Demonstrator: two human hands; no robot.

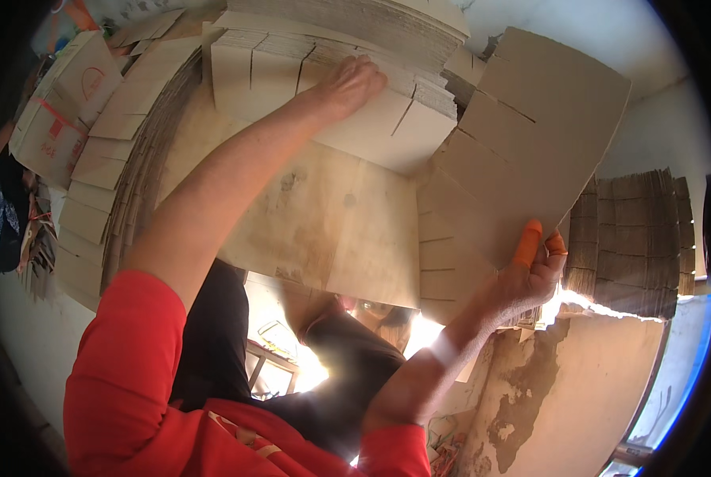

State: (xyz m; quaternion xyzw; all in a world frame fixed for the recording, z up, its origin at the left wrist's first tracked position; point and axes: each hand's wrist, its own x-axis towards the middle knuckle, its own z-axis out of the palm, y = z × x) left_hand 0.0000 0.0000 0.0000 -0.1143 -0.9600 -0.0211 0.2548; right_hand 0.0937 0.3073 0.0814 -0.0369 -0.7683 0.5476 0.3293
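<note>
A stack of slotted cardboard sheets (252, 75) stands on the table in front of me, its cut slots facing my side. My left hand (355, 83) is closed at the upper edge of the front sheet, with its fingertips partly hidden. On the right, a large slotted cardboard sheet (542, 111) leans up at a slant. My right hand (534, 266) pinches its lower right edge between thumb and fingers. Orange covers (528, 242) sit on at least two digits of that hand. More slotted sheets (443, 254) lie below the tilted one.
The wooden tabletop (347, 199) lies between my arms. Overlapping cardboard sheets (125, 147) line its left side, beside a printed carton (65, 111). Bundled cardboard (630, 238) stands at the right, above a stained panel (546, 405). Another cardboard stack (347, 32) rises at the back.
</note>
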